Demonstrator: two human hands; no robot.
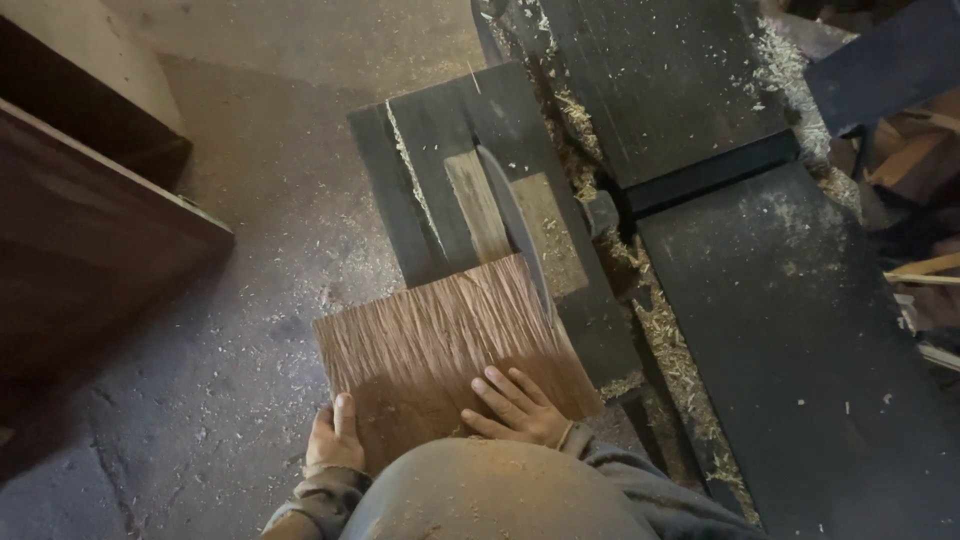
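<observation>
Saw table: a dark, dusty saw table (450, 150) stands over the concrete floor (250, 330), with sawdust (660, 330) piled along its right edge.
Board: a reddish-brown wooden board (440, 345) lies flat on the near end of the table. Its face has rough, wavy grain lines, and its far edge touches the saw blade.
Blade: a thin circular saw blade (510, 215) rises from the table slot, beside a pale wooden strip (478, 205).
Right hand: the right hand (515, 408) is open, fingers spread flat on the board near its near edge. It presses and does not grasp.
Left hand: the left hand (333, 440) grips the near left corner, thumb on top; its fingers are hidden under the board.
Risk: I judge the right hand lies almost in line with the blade, so it could slip toward it. With uneven pressure the board may twist and kick back.
</observation>
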